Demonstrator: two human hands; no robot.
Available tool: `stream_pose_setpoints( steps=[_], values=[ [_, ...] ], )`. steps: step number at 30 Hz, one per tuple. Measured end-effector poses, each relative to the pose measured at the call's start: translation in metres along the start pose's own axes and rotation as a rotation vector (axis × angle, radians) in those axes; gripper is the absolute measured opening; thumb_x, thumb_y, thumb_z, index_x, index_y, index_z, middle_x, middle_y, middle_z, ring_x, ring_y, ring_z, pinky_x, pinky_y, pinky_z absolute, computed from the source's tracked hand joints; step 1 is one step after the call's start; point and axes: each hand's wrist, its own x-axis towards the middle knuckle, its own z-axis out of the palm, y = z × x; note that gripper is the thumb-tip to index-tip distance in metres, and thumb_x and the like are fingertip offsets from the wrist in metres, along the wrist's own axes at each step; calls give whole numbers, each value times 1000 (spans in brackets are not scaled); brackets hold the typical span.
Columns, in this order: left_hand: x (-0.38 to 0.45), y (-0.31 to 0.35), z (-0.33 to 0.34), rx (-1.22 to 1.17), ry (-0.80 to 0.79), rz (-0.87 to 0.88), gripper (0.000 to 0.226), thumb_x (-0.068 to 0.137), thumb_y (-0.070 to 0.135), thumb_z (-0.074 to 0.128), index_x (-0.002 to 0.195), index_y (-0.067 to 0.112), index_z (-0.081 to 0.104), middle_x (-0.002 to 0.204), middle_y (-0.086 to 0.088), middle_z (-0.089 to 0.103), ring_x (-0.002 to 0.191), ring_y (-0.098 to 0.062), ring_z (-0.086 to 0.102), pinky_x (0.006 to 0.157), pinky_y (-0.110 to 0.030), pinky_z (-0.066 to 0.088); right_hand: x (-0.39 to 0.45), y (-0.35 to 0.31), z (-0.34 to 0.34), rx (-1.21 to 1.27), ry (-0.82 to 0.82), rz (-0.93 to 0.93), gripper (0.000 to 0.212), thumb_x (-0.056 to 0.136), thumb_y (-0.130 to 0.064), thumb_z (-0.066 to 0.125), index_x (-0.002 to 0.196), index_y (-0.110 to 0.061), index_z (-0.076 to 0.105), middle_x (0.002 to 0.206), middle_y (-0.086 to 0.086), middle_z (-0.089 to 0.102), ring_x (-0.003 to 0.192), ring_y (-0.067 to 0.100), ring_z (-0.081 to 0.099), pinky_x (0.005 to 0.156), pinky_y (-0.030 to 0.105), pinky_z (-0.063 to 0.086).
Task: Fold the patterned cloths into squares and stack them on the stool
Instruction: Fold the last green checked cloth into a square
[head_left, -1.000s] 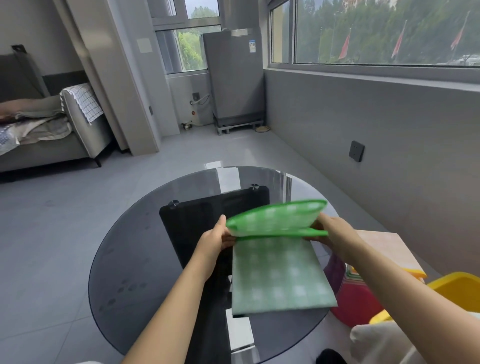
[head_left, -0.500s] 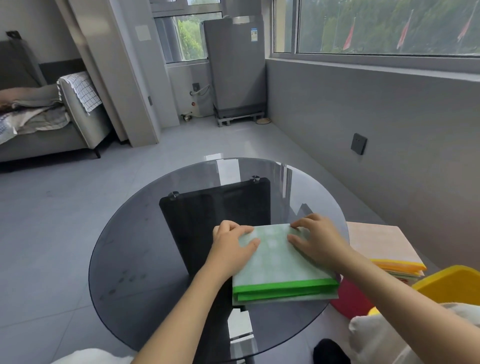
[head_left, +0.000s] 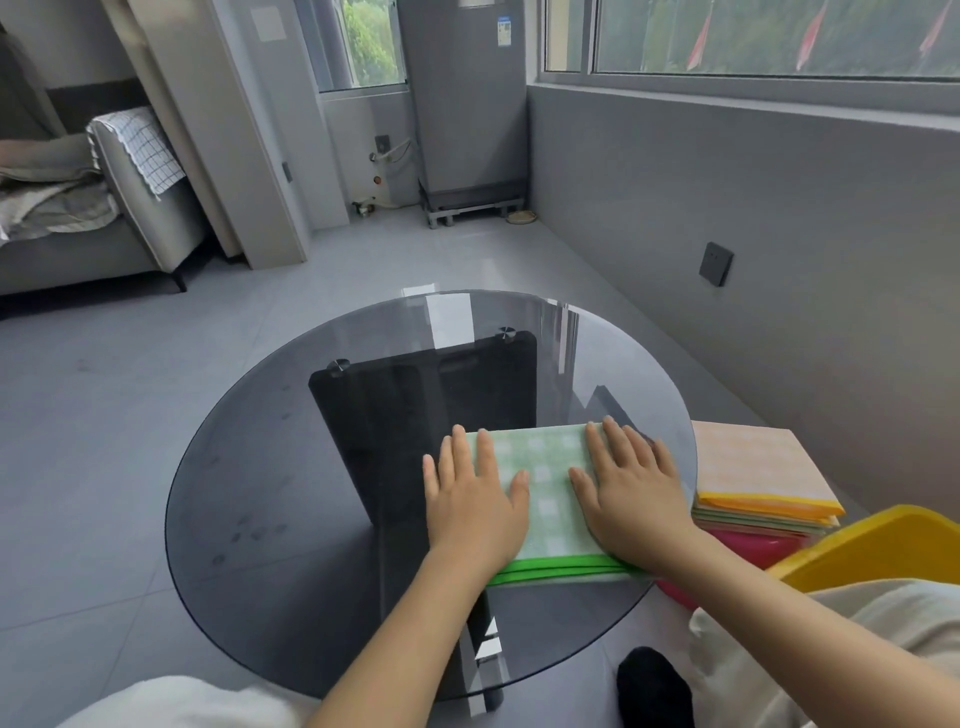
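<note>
A green checked cloth (head_left: 550, 499), folded into a square with bright green edges toward me, lies on the right part of the round glass table (head_left: 291, 467). My left hand (head_left: 470, 501) presses flat on its left side, fingers straight. My right hand (head_left: 631, 491) presses flat on its right side. To the right, a stack of folded cloths (head_left: 753, 473) with an orange checked one on top sits on a red stool (head_left: 748, 551), mostly hidden under the stack.
A yellow bin (head_left: 878, 545) stands at the right, close to my right arm. The table's black base (head_left: 415, 405) shows through the glass. A grey wall runs along the right; a sofa (head_left: 78, 218) stands far left across open floor.
The cloth's upper half came down toward me onto the lower half. Both hands went from pinching the lifted fold to lying flat on the folded square.
</note>
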Motion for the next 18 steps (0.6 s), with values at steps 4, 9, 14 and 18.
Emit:
stream_pose_setpoints(
  steps=[4, 9, 14, 18],
  values=[
    [-3, 1, 0, 23, -12, -129, 75, 99, 50, 14, 148, -2, -10, 157, -18, -14, 145, -29, -17, 117, -45, -12, -2, -1, -1, 47, 12, 77, 67, 97, -50, 14, 150, -14, -2, 159, 5, -3, 146, 20, -4, 118, 42, -5],
    [-5, -3, -1, -166, 64, -153, 68, 99, 47, 27, 148, 2, 15, 159, -14, 2, 147, -26, -5, 119, -41, -6, -8, 0, -5, 134, 153, 176, 58, 95, -49, 30, 139, -11, 31, 148, 7, 28, 137, 25, 22, 113, 39, 13],
    [-2, -7, -7, -375, 195, -164, 44, 91, 40, 53, 127, 15, 48, 139, -2, 44, 133, -22, 33, 115, -37, 17, -9, 4, -16, 298, 164, 203, 51, 92, -43, 45, 136, -18, 38, 141, 3, 40, 132, 24, 31, 110, 39, 18],
    [-4, -3, -16, -847, 182, -171, 35, 90, 25, 57, 124, 24, 47, 118, 5, 58, 111, -18, 51, 96, -35, 41, -12, 9, -25, 494, 164, 223, 52, 92, -34, 49, 140, -20, 33, 134, 4, 51, 127, 28, 40, 107, 40, 24]
  ],
)
